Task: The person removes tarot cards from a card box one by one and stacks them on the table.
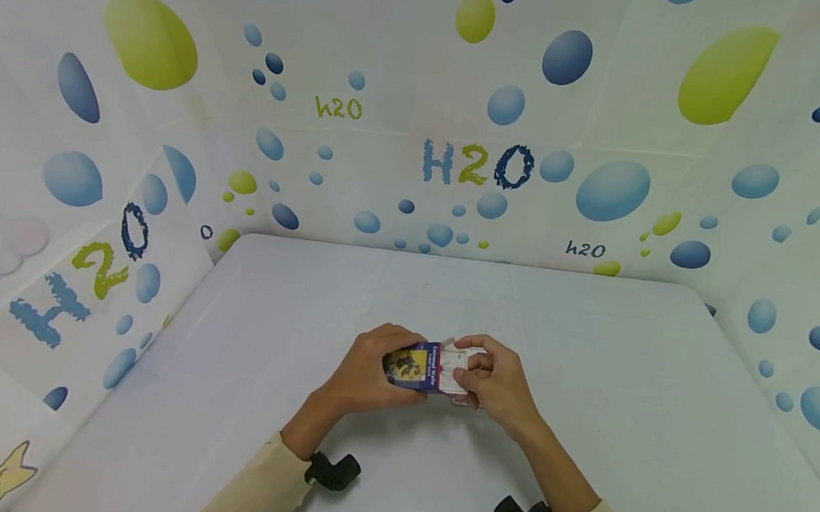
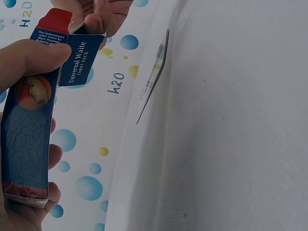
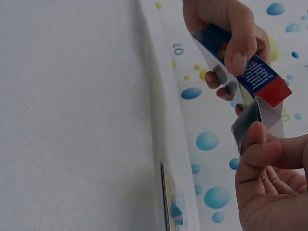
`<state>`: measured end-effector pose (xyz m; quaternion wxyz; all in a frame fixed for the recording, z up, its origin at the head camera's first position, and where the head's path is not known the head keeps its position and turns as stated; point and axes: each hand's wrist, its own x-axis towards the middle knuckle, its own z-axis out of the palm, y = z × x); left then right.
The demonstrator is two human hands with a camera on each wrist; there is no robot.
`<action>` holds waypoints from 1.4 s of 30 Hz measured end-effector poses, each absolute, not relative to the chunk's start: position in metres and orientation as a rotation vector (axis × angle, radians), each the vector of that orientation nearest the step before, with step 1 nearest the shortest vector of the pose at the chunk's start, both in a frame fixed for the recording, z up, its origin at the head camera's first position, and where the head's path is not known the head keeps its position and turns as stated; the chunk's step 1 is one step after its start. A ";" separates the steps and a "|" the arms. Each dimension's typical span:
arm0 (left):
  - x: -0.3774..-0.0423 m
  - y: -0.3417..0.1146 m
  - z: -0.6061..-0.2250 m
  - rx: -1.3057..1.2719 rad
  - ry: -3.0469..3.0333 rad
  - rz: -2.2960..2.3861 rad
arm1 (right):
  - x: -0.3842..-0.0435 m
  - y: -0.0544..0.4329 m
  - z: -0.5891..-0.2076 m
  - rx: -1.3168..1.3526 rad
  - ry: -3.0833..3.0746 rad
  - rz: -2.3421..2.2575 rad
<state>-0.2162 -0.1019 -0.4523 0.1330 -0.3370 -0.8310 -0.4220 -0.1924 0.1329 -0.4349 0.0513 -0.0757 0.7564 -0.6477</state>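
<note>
On my head feed, the tarot deck box (image 1: 411,367) sits at six o'clock from centre, held over the white table (image 1: 624,366). I see the left hand (image 1: 368,370) at its nine o'clock, gripping it around the sides, and the right hand (image 1: 499,383) at three o'clock, pinching the opened end flap (image 2: 77,60). At twelve o'clock I have a bubble-printed backdrop (image 1: 394,72).

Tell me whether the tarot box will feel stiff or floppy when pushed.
The tarot box probably feels fairly stiff, as its sides look flat in the left hand. Its lettered flap likely bends easily, since it folds out at a crease. The red tab may crumple, looking thin and sticking out.
</note>
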 end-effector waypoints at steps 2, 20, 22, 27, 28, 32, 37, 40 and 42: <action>-0.216 -0.102 -0.452 -0.968 -2.416 -1.225 | -0.193 0.133 -0.435 -0.228 2.308 -1.970; -0.218 -0.107 -0.454 -0.912 -2.424 -1.236 | -0.194 0.134 -0.438 -0.192 2.365 -1.947; -0.218 -0.107 -0.454 -0.908 -2.424 -1.236 | -0.194 0.134 -0.438 -0.189 2.369 -1.946; -0.218 -0.108 -0.454 -0.906 -2.419 -1.249 | -0.194 0.134 -0.439 -0.186 2.371 -1.943; -0.218 -0.108 -0.454 -0.908 -2.417 -1.256 | -0.195 0.134 -0.439 -0.185 2.372 -1.943; -0.219 -0.110 -0.455 -0.916 -2.411 -1.273 | -0.195 0.135 -0.439 -0.173 2.384 -1.936; -0.219 -0.112 -0.454 -0.923 -2.408 -1.292 | -0.195 0.137 -0.439 -0.159 2.397 -1.935; -0.219 -0.113 -0.454 -0.925 -2.403 -1.320 | -0.196 0.138 -0.439 -0.152 2.397 -1.938; -0.219 -0.114 -0.455 -0.927 -2.397 -1.334 | -0.196 0.138 -0.439 -0.148 2.396 -1.940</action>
